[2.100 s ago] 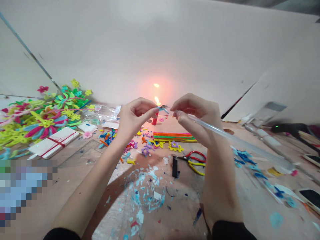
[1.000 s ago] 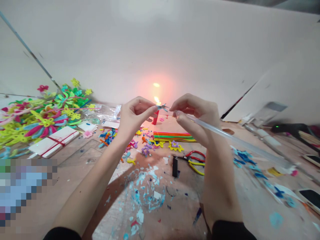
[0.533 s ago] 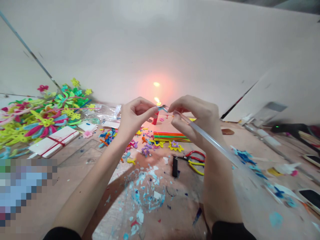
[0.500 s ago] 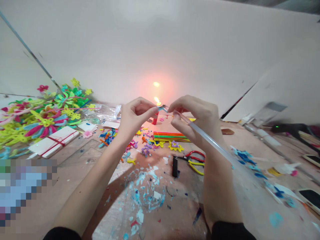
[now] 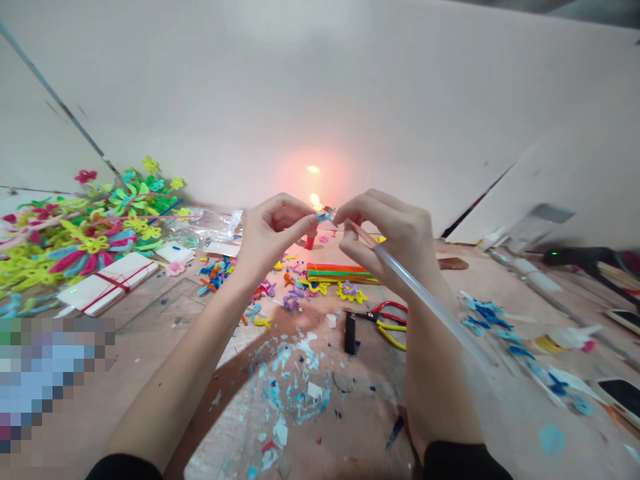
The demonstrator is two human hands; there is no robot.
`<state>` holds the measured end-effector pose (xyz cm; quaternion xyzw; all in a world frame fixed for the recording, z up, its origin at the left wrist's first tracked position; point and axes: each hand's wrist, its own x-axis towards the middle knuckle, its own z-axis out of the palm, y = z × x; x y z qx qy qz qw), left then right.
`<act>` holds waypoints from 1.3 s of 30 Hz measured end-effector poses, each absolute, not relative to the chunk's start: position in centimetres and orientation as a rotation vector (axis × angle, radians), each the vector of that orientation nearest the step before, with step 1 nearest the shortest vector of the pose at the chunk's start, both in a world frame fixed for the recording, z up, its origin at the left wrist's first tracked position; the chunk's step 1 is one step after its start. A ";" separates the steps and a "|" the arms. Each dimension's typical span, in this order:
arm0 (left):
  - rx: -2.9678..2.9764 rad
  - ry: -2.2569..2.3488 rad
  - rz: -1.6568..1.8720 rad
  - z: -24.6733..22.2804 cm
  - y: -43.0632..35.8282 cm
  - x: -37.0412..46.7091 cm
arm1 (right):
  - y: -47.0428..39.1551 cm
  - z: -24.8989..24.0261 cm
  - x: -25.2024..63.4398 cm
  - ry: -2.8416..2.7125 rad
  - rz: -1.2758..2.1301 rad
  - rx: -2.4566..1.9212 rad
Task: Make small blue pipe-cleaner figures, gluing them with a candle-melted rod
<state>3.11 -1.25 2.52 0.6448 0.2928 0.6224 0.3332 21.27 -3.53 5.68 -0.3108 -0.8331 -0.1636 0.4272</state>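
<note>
Blue piece (image 5: 327, 217) pinched in left hand (image 5: 275, 225); right hand (image 5: 393, 225) grips translucent stick (image 5: 417, 287); both hands should clear the far flame (image 5: 315, 200).

Pale blue piece (image 5: 327, 215); red candle (image 5: 311, 241); whitish rod (image 5: 420, 290); red-and-yellow-handled pliers (image 5: 373, 317); black block (image 5: 350, 333)

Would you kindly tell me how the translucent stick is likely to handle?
The translucent stick is probably stiff, as it juts past the right hand without visibly drooping. Its slim shape suggests it may be light, and its smooth sheen hints at slipperiness.
</note>
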 end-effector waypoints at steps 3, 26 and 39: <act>1.704 0.768 1.621 2.8 -1.5 3.1 | -3.5 5.7 21.3 -2.076 -0.373 -0.809; 1.637 0.808 1.559 2.5 -0.6 2.6 | -2.9 6.8 24.3 -1.281 0.193 -0.639; 1.536 0.917 1.802 3.3 0.0 0.7 | -3.9 -2.1 22.3 -2.197 0.013 -0.933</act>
